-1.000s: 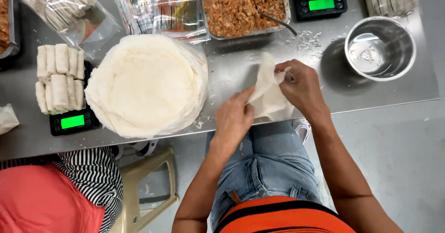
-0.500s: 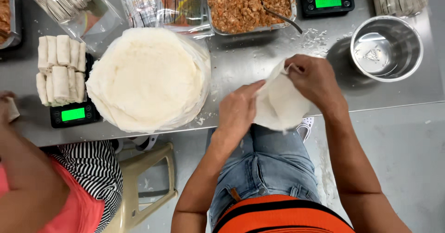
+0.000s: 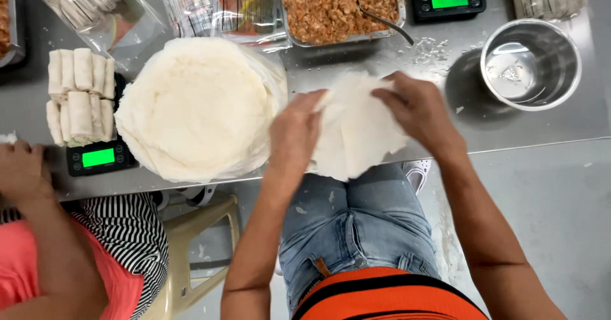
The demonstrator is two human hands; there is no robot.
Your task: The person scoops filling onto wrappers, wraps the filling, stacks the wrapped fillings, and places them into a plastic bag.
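Fingers of left hand (image 3: 294,129) and right hand (image 3: 417,106) pinching thin white round wrapper sheet (image 3: 356,132), spread over steel tabletop (image 3: 528,126) edge, beside stack of white round wrappers (image 3: 197,106).

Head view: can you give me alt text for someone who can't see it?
Seen from above, a person's left hand and right hand spread a thin white wrapper sheet at the edge of a steel table. A stack of round wrappers, a tray of minced filling, finished rolls on a scale and a metal bowl surround it.
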